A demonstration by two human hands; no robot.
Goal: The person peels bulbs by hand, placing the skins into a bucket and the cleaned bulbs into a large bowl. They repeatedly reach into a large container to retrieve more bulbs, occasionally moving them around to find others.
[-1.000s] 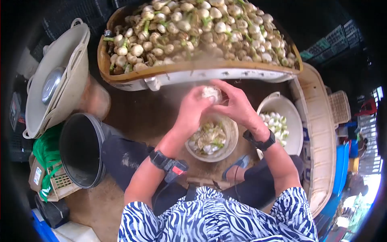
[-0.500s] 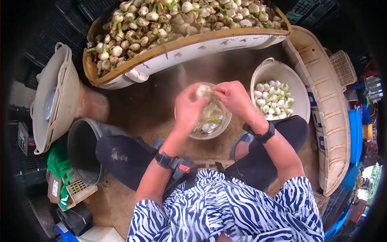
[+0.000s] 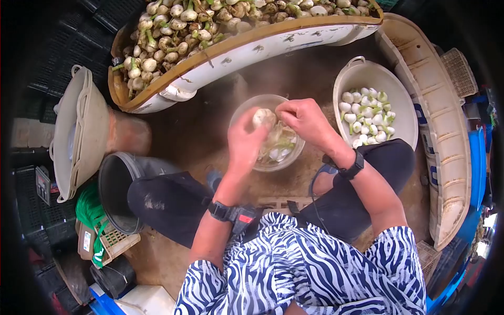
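Your left hand (image 3: 244,137) grips a garlic bulb (image 3: 262,116) over the scrap bowl (image 3: 247,107); your right hand (image 3: 302,118) pinches its skin, fingers narrow.

Bare floor (image 3: 197,131) left of peel bowl (image 3: 239,110) open; big tub (image 3: 252,44) blocks ahead, white basin (image 3: 362,71) right.

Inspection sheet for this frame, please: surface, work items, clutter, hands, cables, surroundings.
Surface: brown dirt floor.
Work items: bulb above clear bowl of peelings; big tub of unpeeled bulbs; white basin of peeled ones.
Clutter: black bucket, stacked basins, green netting.
Hands: left hand holds the bulb; right hand picks at it.
Cables: nothing seen.
Surroundings: dark crates, long trough.
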